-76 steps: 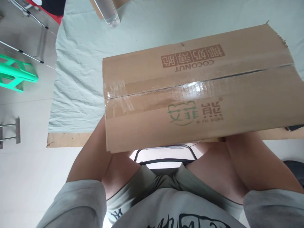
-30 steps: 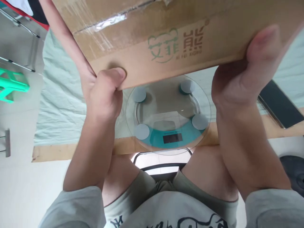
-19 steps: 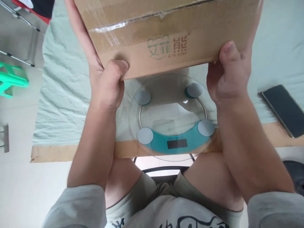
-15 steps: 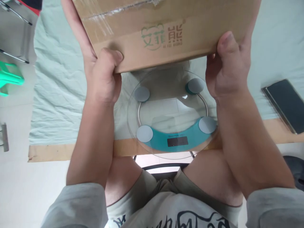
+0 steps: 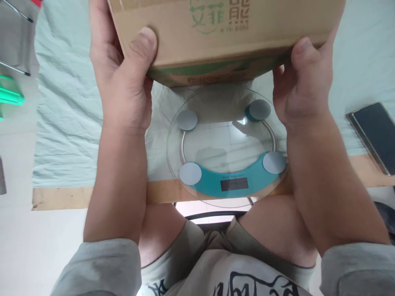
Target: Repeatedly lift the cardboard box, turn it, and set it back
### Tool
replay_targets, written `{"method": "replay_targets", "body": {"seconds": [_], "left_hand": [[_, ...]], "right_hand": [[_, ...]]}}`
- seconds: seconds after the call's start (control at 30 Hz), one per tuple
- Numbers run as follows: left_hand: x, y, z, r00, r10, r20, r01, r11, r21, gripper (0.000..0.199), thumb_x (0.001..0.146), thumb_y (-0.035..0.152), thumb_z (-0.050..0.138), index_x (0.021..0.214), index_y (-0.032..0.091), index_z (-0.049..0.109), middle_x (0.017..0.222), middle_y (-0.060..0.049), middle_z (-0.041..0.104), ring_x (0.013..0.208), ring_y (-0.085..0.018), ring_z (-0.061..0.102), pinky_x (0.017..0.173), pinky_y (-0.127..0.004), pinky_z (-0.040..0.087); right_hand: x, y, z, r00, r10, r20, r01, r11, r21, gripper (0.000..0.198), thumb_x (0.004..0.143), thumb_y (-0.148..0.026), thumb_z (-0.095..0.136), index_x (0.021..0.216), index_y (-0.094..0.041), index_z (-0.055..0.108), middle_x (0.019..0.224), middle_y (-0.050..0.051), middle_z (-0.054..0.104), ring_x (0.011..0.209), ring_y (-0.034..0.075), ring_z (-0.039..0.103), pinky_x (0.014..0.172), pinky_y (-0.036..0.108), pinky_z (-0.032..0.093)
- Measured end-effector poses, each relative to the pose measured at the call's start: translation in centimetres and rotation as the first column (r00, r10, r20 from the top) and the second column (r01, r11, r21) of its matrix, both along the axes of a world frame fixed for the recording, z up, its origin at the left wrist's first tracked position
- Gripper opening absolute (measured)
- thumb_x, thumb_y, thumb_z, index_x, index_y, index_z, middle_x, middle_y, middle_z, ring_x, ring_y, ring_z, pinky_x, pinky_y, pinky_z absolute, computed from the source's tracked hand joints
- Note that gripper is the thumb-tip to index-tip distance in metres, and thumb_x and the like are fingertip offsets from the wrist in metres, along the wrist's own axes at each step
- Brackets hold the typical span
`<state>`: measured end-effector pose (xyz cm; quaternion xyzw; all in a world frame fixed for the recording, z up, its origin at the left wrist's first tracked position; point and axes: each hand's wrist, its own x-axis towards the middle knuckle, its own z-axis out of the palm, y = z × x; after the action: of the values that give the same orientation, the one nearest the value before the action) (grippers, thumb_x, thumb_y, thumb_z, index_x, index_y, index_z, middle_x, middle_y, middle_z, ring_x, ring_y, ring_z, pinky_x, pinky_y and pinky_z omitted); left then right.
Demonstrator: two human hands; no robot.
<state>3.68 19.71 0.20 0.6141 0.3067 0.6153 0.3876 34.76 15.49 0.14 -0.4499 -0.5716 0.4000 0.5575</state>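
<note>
A brown cardboard box (image 5: 216,45) with green and brown printed characters is held up at the top of the view, its upper part cut off by the frame. My left hand (image 5: 123,74) grips its left side, thumb pressed on the front face. At the right end, my right hand (image 5: 304,78) holds the lower corner with the thumb in front; its other fingers are partly hidden. Below and behind the box lies a round glass bathroom scale (image 5: 228,142) with silver foot discs, a teal band and a dark display. The scale overhangs the table's near edge.
A pale green cloth covers the table (image 5: 68,123), with a bare wooden front edge (image 5: 61,197). A dark smartphone (image 5: 375,135) lies at the right. On the floor at left are a green plastic stool (image 5: 10,96) and a metal-framed chair (image 5: 15,37).
The box has tilted, so a green-printed lower face now shows, and its front print sits higher in view. My left thumb has moved up the front face. The scale stays put on the table.
</note>
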Motion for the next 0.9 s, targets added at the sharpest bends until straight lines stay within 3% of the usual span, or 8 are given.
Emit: {"method": "replay_targets", "body": {"seconds": [0.07, 0.2, 0.33, 0.4, 0.5, 0.6, 0.67, 0.9], "left_hand": [[-0.4, 0.4, -0.7, 1.000, 0.020, 0.009, -0.019, 0.995, -0.094, 0.097, 0.048, 0.089, 0.111, 0.119, 0.037, 0.069, 0.144, 0.032, 0.079, 0.178, -0.020, 0.061, 0.146, -0.029, 0.059], [0.1, -1.0, -1.2, 0.995, 0.068, 0.076, -0.036, 0.932, -0.360, 0.104, 0.046, 0.084, 0.113, 0.130, 0.040, 0.070, 0.148, 0.022, 0.079, 0.185, -0.023, 0.051, 0.146, -0.032, 0.061], [1.1, -2.5, -1.2, 0.993, 0.016, 0.115, 0.021, 0.949, -0.314, 0.064, 0.072, 0.064, 0.095, 0.121, 0.034, 0.067, 0.149, 0.012, 0.079, 0.175, -0.027, 0.058, 0.142, -0.037, 0.062], [1.3, -2.5, -1.3, 0.994, 0.003, 0.111, 0.028, 0.962, -0.273, 0.051, 0.081, 0.060, 0.081, 0.121, 0.032, 0.065, 0.153, 0.009, 0.078, 0.176, -0.029, 0.056, 0.140, -0.041, 0.063], [1.1, -1.7, -1.6, 0.997, -0.011, 0.083, 0.031, 0.968, -0.250, 0.060, 0.081, 0.072, 0.084, 0.121, 0.032, 0.065, 0.156, 0.007, 0.076, 0.180, -0.030, 0.051, 0.142, -0.039, 0.059], [0.8, -0.5, -2.3, 0.998, -0.039, 0.059, 0.054, 0.961, -0.272, 0.087, 0.049, 0.082, 0.104, 0.106, 0.033, 0.061, 0.135, 0.011, 0.079, 0.176, -0.025, 0.055, 0.142, -0.027, 0.055], [0.7, 0.0, -2.7, 0.997, -0.023, 0.072, 0.040, 0.971, -0.234, 0.090, 0.040, 0.080, 0.107, 0.101, 0.034, 0.058, 0.122, 0.013, 0.077, 0.166, -0.019, 0.061, 0.141, -0.022, 0.053], [1.0, -1.5, -2.1, 1.000, 0.000, 0.027, 0.009, 0.946, -0.325, 0.075, 0.061, 0.073, 0.093, 0.121, 0.036, 0.067, 0.155, 0.015, 0.078, 0.178, -0.024, 0.052, 0.142, -0.035, 0.057]], "right_hand": [[-0.1, 0.5, -0.4, 0.998, 0.009, -0.057, -0.008, 1.000, 0.025, 0.110, 0.064, -0.091, 0.085, 0.155, -0.039, 0.054, 0.195, -0.012, 0.040, 0.189, 0.028, 0.037, 0.165, 0.044, 0.038], [0.6, 1.8, -2.1, 0.990, 0.044, -0.131, -0.042, 0.999, 0.017, 0.090, 0.066, -0.077, 0.085, 0.141, -0.036, 0.055, 0.184, -0.011, 0.051, 0.183, 0.019, 0.045, 0.166, 0.042, 0.035], [1.9, 4.0, -4.4, 0.987, 0.116, -0.113, -0.113, 0.993, 0.029, 0.093, 0.066, -0.066, 0.078, 0.149, -0.038, 0.046, 0.189, -0.011, 0.043, 0.190, 0.012, 0.033, 0.169, 0.032, 0.026], [1.9, 4.9, -5.2, 0.990, 0.094, -0.102, -0.088, 0.994, 0.065, 0.097, 0.065, -0.066, 0.071, 0.152, -0.039, 0.038, 0.188, -0.009, 0.044, 0.188, 0.012, 0.037, 0.167, 0.033, 0.030], [1.3, 5.1, -5.2, 0.987, 0.069, -0.142, -0.048, 0.988, 0.146, 0.102, 0.061, -0.062, 0.065, 0.151, -0.033, 0.031, 0.183, 0.001, 0.049, 0.181, 0.016, 0.049, 0.164, 0.038, 0.038], [0.4, 3.8, -3.9, 0.990, 0.077, -0.121, -0.069, 0.995, 0.066, 0.104, 0.060, -0.052, 0.065, 0.155, -0.028, 0.030, 0.188, 0.006, 0.048, 0.179, 0.015, 0.051, 0.164, 0.035, 0.040], [0.2, 2.9, -3.0, 0.992, 0.091, -0.089, -0.091, 0.996, 0.002, 0.099, 0.064, -0.045, 0.067, 0.156, -0.029, 0.031, 0.191, 0.003, 0.046, 0.180, 0.012, 0.050, 0.164, 0.034, 0.039], [1.5, 3.7, -3.6, 0.982, 0.131, -0.134, -0.129, 0.991, 0.020, 0.098, 0.065, -0.037, 0.074, 0.156, -0.032, 0.038, 0.187, 0.001, 0.052, 0.175, 0.015, 0.054, 0.164, 0.040, 0.041]]}}
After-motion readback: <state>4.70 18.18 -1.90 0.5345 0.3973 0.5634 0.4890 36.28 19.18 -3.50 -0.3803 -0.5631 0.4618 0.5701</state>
